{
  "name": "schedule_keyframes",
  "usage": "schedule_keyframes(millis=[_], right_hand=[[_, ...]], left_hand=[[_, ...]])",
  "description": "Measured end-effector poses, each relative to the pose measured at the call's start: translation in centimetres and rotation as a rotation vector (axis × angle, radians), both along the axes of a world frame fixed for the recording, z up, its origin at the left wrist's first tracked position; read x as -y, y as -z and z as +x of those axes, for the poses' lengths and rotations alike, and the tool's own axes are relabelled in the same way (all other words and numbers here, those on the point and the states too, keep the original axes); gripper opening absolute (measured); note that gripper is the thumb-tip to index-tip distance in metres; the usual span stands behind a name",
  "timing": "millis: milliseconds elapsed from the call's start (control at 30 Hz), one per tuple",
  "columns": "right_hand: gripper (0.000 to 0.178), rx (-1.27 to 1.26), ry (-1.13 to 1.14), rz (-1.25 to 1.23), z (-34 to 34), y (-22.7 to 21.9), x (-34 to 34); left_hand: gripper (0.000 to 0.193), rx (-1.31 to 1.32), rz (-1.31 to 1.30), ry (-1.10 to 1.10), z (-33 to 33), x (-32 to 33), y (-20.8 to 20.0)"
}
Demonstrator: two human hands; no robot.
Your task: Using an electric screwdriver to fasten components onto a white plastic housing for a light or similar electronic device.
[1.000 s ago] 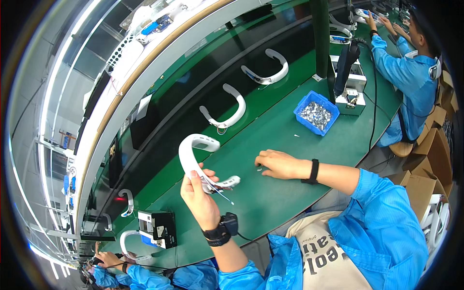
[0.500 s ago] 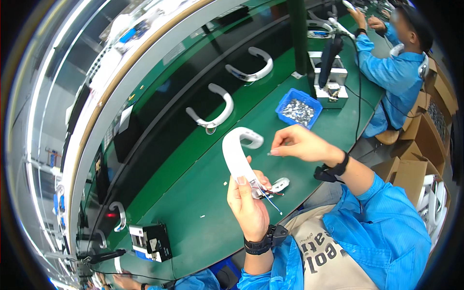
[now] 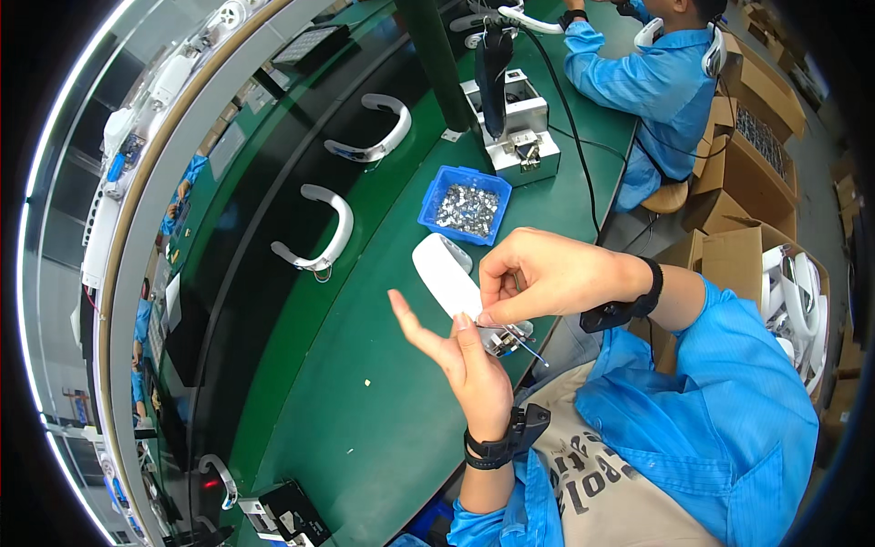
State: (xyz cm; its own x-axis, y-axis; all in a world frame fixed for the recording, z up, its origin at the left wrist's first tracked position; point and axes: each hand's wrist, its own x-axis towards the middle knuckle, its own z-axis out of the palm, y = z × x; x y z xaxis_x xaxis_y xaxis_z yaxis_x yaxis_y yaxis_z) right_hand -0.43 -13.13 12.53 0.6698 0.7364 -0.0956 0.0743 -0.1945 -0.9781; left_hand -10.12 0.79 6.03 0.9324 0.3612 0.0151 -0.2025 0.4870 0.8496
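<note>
A white curved neckband housing [image 3: 447,275] is held over the green bench by my left hand [image 3: 469,378]. My left thumb presses on its near end while the index finger sticks out to the left; the other fingers are mostly hidden. My right hand [image 3: 551,273] is closed in a pinch at that same end, its fingertips close against my left thumb. Whatever sits in the pinch is too small and covered to make out. Exposed electronic parts [image 3: 501,341] and a thin blue wire [image 3: 536,354] show at the housing's near end, below my right fingers.
A blue bin [image 3: 428,221] of small metal parts stands beyond the housing. Behind it are a metal fixture [image 3: 533,157] and a green post [image 3: 430,64]. White U-shaped neckbands [image 3: 344,232] lie along the bench's far side. A co-worker [image 3: 679,91] sits at upper right, near cardboard boxes [image 3: 729,251].
My right hand has come down and left onto the housing's near end, with the small piece in its fingers now hidden. My left index finger has stretched out. The whole view has shifted right.
</note>
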Motion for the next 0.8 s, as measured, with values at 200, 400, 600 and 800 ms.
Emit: schedule_keyframes(millis=[200,400,600,800], right_hand=[[0.023,-0.072,0.015,-0.017,-0.1,0.0,0.5],[0.028,-0.084,0.066,0.056,-0.5,1.9,0.7],[0.021,-0.006,0.176,0.23,-0.3,4.7,1.4],[0.018,0.318,0.821,0.525,5.1,5.6,5.0]], left_hand=[[0.045,0.013,0.177,0.069,-0.3,-0.4,1.0],[0.046,0.056,0.306,0.045,-0.3,0.6,0.6],[0.05,0.046,0.396,-0.007,0.4,0.5,1.8],[0.046,0.057,0.264,-0.012,0.6,0.9,0.0]])
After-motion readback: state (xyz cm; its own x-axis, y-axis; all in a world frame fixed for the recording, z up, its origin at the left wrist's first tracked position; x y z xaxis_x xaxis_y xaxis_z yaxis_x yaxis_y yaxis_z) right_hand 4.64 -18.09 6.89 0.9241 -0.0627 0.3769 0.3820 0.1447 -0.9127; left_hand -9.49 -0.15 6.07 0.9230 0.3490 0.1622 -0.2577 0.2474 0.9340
